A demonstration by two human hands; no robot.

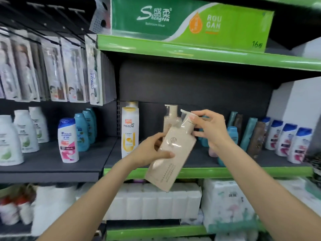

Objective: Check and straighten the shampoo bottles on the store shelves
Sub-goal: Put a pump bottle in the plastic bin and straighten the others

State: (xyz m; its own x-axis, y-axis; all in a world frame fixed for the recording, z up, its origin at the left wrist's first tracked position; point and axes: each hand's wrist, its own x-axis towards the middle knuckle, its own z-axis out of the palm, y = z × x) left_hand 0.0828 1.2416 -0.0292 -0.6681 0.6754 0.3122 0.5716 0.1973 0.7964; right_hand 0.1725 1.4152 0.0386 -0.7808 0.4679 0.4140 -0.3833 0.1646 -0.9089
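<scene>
Head view, left to right: hanging packs [52, 70] of toothbrushes fill the hooks at upper left, and below them a dark shelf [52, 164] carries white bottles [10, 140], a white bottle with a blue cap and pink label [68, 140], and teal bottles [83, 132] behind it. Next comes a white and yellow Pantene bottle [130, 130] standing upright at the left end of the green-edged shelf [243, 171]. The left hand [152, 151] curls round the body of a beige pump bottle [171, 153], thumb across its front, holding it in the air in front of the shelf edge and tilted with its top leaning right. A second beige pump bottle [171, 117] stands upright on the shelf just behind it. The right hand [211, 129] pinches the held bottle at its pump neck, thumb on the white nozzle. Further right stand teal and brown bottles [250, 134], then a row of white bottles with blue caps [286, 138]. A green bathroom tissue pack [182, 20] lies on the shelf above, and white tissue packs [156, 200] fill the shelf below.
</scene>
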